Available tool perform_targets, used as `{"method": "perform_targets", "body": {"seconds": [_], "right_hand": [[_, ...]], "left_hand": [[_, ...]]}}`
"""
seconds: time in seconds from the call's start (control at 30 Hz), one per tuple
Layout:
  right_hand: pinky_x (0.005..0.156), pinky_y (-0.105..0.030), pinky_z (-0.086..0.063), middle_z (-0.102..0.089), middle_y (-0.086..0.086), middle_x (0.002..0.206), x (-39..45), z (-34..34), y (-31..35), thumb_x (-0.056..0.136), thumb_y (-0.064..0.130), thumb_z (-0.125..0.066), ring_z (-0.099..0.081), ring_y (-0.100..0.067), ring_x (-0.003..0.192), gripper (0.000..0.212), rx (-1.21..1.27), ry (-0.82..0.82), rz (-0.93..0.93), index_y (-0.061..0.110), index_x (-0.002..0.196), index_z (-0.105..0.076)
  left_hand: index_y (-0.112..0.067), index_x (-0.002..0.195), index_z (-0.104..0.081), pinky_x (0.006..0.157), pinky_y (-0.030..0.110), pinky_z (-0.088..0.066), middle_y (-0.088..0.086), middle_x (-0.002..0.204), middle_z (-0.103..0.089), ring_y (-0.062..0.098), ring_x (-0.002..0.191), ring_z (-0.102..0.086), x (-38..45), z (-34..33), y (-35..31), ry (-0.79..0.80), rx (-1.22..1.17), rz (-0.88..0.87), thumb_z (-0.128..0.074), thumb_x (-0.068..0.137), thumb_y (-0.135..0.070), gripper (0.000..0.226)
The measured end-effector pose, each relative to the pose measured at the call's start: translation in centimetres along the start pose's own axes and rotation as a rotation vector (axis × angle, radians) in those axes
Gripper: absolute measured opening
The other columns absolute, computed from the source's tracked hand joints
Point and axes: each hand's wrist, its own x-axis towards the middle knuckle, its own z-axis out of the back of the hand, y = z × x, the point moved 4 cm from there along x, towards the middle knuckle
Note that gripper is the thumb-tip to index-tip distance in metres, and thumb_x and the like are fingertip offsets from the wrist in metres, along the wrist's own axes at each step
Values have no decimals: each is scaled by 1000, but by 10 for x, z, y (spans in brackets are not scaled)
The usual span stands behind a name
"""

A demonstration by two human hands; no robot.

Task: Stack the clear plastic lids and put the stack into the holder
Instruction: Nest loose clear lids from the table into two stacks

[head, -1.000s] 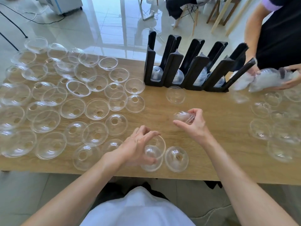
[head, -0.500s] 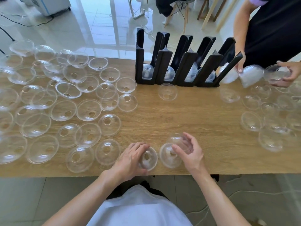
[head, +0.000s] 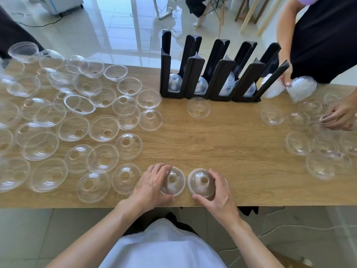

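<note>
Two clear dome lids sit side by side at the near edge of the wooden table (head: 222,147). My left hand (head: 151,185) curls round the left lid (head: 173,181); my right hand (head: 218,194) curls round the right lid (head: 201,182), which stands dome-up on the table. The black slotted holder (head: 193,74) stands at the far edge, with short lid stacks (head: 174,82) low in its slots. Several loose lids (head: 73,128) cover the left half of the table. One single lid (head: 198,107) lies just in front of the holder.
Another person at the far right holds a lid stack (head: 301,89) near the holder's right end and reaches with the other hand (head: 340,117) into more loose lids (head: 318,149). Chairs and cables are on the floor beyond the table.
My right hand has brought its lid from mid-table down to the near edge and set it beside the lid under my left hand. The camera view shifted slightly.
</note>
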Motion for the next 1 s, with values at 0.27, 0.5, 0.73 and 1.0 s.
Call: {"method": "perform_targets", "body": {"seconds": [0.27, 0.5, 0.73, 1.0], "right_hand": [[119, -37, -35, -43, 2, 152, 51, 6, 9, 79, 57, -81, -36, -9, 142, 96, 12, -62, -18, 25, 154, -30], [115, -39, -39, -37, 5, 154, 71, 15, 4, 79, 78, -67, -38, -10, 141, 100, 70, -16, -84, 25, 155, -28], [110, -44, -46, -44, 0, 144, 153, 41, 18, 95, 58, -60, -46, -10, 127, 60, 64, -48, -21, 18, 138, -48], [118, -43, -35, -37, -4, 150, 258, 47, 49, 81, 54, -79, -35, -20, 143, 61, -143, -23, 50, 23, 128, -58]], "left_hand": [[-25, 154, -25, 114, 33, -34, -6, 154, -35, 13, 137, -32, 33, 16, -4, -30, -26, 52, -84, 75, -49, 102], [-26, 158, -19, 116, 36, -37, -5, 156, -30, 14, 137, -34, 49, 21, -1, -10, -24, 96, -85, 76, -44, 107], [-30, 156, -22, 114, 38, -35, -8, 152, -31, 13, 136, -34, 49, 33, 0, 19, -76, 135, -62, 73, -83, 106], [-23, 138, -52, 103, 36, -42, -4, 132, -52, 12, 120, -47, 73, 88, 15, -139, -13, 225, -36, 98, -67, 61]]}}
